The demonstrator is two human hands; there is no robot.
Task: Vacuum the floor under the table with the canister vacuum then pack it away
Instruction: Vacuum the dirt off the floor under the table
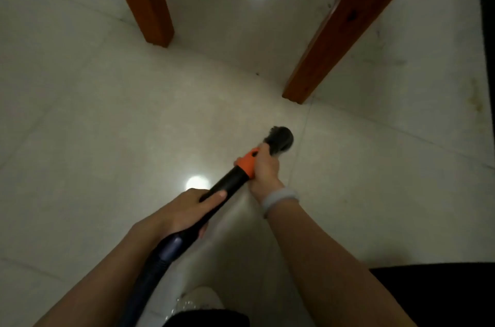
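While both hands (pixel 187 209) grip wand (pixel 230 182), no readable labels

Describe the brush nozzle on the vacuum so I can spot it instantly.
Start at the nearer wooden table leg, on the right, and drop to the pale tiled floor below its foot. There the right hand grips an orange collar; the round dark brush nozzle is beyond it.

a room in a home, most likely: glossy pale floor tiles (pixel 107 112) mirroring ceiling lights, two reddish wooden furniture legs (pixel 144 0) standing on them, a household vacuum wand (pixel 227 184) in use.
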